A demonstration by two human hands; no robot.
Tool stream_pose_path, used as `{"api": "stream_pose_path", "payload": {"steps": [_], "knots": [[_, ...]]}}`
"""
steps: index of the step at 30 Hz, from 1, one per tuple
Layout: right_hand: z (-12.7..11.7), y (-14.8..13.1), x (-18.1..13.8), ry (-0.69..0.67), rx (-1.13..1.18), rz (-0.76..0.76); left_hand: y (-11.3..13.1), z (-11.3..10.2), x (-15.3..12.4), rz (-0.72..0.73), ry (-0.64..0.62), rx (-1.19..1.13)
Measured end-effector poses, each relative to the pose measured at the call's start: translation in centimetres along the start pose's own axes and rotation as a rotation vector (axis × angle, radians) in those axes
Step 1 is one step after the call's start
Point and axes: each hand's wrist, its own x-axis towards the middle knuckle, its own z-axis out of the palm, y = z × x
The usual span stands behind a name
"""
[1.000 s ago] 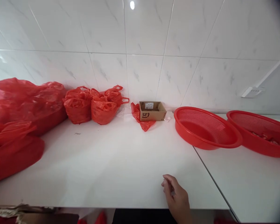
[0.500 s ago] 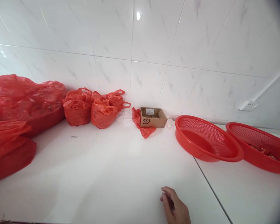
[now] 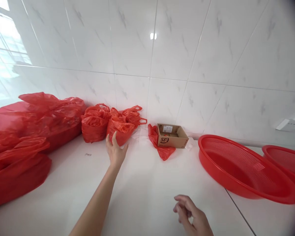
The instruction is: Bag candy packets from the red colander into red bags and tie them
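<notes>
My left hand [image 3: 116, 151] is stretched out over the white table with its fingers spread, holding nothing. Its fingertips are in front of a full red plastic bag [image 3: 120, 129] that stands against the wall; whether they touch it I cannot tell. A second red plastic bag [image 3: 94, 129] stands just to the left of that one. My right hand [image 3: 193, 214] hovers low over the table's front right part. Its fingers are loosely bent and apart, with nothing in them.
A small cardboard box [image 3: 174, 141] stands by the wall, with a flat red plastic bag [image 3: 166, 153] under and beside it. Two red plastic baskets sit at the right, the nearer basket [image 3: 211, 167] overlapping the farther one [image 3: 282, 154]. Large red bags [image 3: 19, 170] fill the left.
My left hand has come into view and reached forward to the red bag. The view has turned left and up a little. My right hand stays low at the front.
</notes>
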Motion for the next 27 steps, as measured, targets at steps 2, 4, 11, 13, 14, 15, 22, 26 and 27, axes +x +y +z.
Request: {"api": "stream_pose_path", "payload": {"steps": [2,4,11,13,14,15,22,26,27], "knots": [[-0.1,-2.7,3.6,-0.1,-0.036,-0.095,-2.6,1.3,-0.2,0.0,0.012,0.037],[0.4,-5.6,7.7,-0.183,-0.07,-0.196,-4.2,1.9,-0.6,0.007,0.005,0.064],[6.7,-13.9,23.6,-0.112,-0.389,-0.602,-6.1,3.2,-1.2,0.044,-0.025,0.099],[8.7,-15.1,27.8,-0.053,-0.579,-0.661,-6.3,3.4,-1.2,0.047,-0.021,0.102],[9.5,-15.4,29.7,-0.047,-0.622,-0.66,-6.4,3.4,-1.1,0.047,-0.017,0.103],[10.2,-15.6,31.4,-0.048,-0.658,-0.654,-6.5,3.5,-1.1,0.046,-0.015,0.103],[11.0,-15.4,36.5,-0.012,-0.63,-0.553,-7.1,3.6,-1.0,0.051,-0.026,0.104],[7.7,-17.5,35.9,0.209,-0.516,-0.567,-6.9,3.6,-1.0,0.037,-0.03,0.086],[6.8,-18.1,35.5,0.249,-0.473,-0.566,-6.9,3.6,-1.0,0.034,-0.034,0.079]]}}
